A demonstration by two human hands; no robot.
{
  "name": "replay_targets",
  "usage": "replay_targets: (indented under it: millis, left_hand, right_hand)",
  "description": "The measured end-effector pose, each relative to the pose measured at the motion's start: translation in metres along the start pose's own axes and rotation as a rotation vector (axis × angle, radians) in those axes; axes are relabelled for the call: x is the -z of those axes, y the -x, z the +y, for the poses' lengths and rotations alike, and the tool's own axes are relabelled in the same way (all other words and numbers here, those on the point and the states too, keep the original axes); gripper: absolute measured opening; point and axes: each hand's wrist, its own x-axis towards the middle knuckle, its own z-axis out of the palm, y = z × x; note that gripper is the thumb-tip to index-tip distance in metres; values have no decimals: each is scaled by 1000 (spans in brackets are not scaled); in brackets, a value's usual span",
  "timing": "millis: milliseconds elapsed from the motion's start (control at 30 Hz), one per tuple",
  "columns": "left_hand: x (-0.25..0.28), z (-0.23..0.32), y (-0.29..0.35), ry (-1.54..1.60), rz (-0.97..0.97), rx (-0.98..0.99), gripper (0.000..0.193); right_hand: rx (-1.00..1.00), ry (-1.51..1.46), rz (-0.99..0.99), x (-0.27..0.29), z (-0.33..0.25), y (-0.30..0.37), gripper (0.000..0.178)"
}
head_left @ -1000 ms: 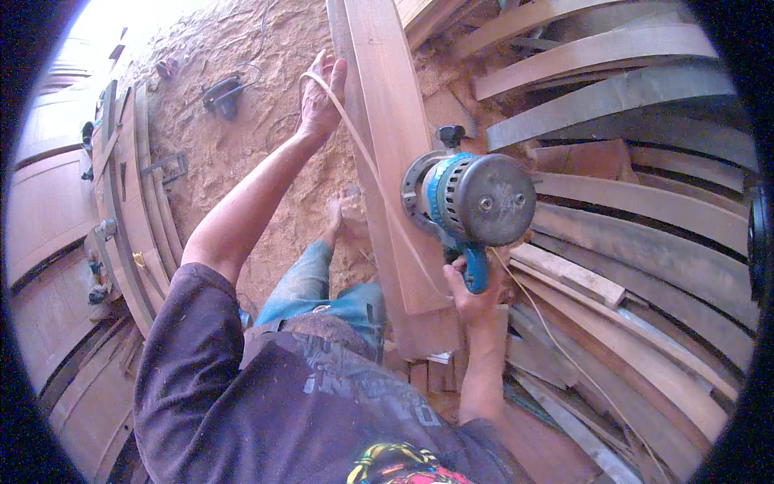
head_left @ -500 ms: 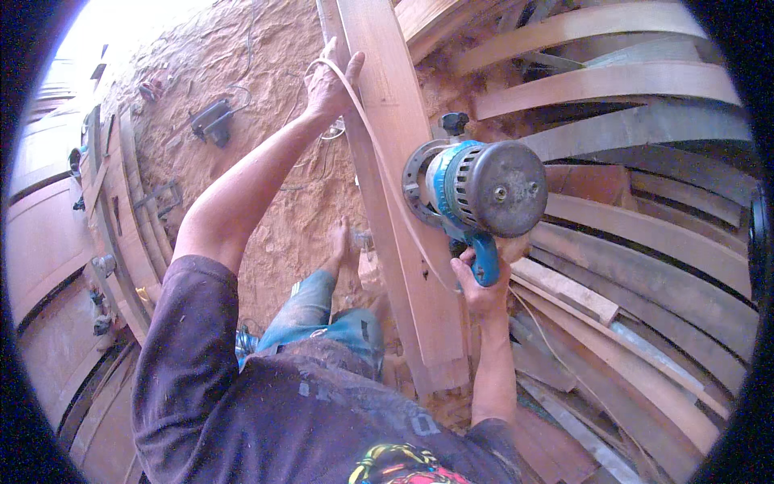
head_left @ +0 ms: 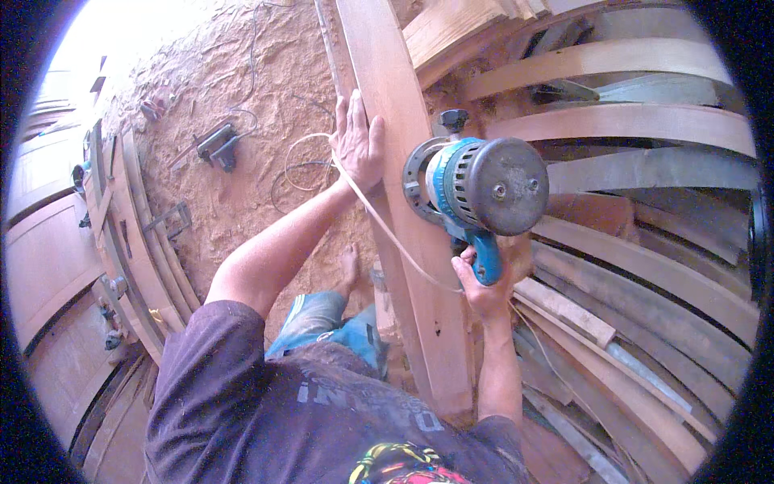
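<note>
A long reddish wooden plank [head_left: 403, 161] stands on edge and runs from the top of the view down to my lap. My left hand [head_left: 357, 143] lies flat on its left side, with a pale cord [head_left: 379, 218] draped across the wrist. My right hand [head_left: 481, 282] grips the blue handle of a blue and grey power router [head_left: 476, 189]. The router's round base presses against the plank's right face, its grey motor cap turned toward me.
Sawdust covers the floor [head_left: 242, 105], where a dark clamp-like tool [head_left: 216, 145] and loose wires lie. Curved wooden pieces [head_left: 629, 121] are stacked at the right, more curved frames [head_left: 137, 242] at the left. My bare foot [head_left: 351, 270] rests beside the plank.
The router has come up and nearer to the camera along the plank. My left hand has slid down the plank toward me, fingers now spread flat on it.
</note>
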Motion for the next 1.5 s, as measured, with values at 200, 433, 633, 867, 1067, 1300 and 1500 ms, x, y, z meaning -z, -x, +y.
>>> replay_targets:
  millis: [200,433,633,867,1067,1300,1500]
  left_hand:
    - [6,10,-6,-5,-7,37,70]
    - [13,15,-6,-15,-54,43,71]
    - [12,11,-6,-11,-97,52,73]
    - [17,11,2,-19,-177,55,78]
    - [13,-6,7,37,-299,58,87]
    - [35,-36,-21,19,-678,4,104]
    - [55,-38,-38,48,-873,19,108]
  right_hand:
    - [94,18,-31,-11,-18,-44,14]
    - [129,8,-80,-24,-38,-82,15]
    - [136,29,-21,-41,-49,-112,18]
    - [120,-8,-4,-56,-54,-145,16]
    - [76,75,-33,-72,-79,-186,15]
    - [55,37,-21,-85,-68,-229,13]
    - [26,28,-21,-91,-80,-242,12]
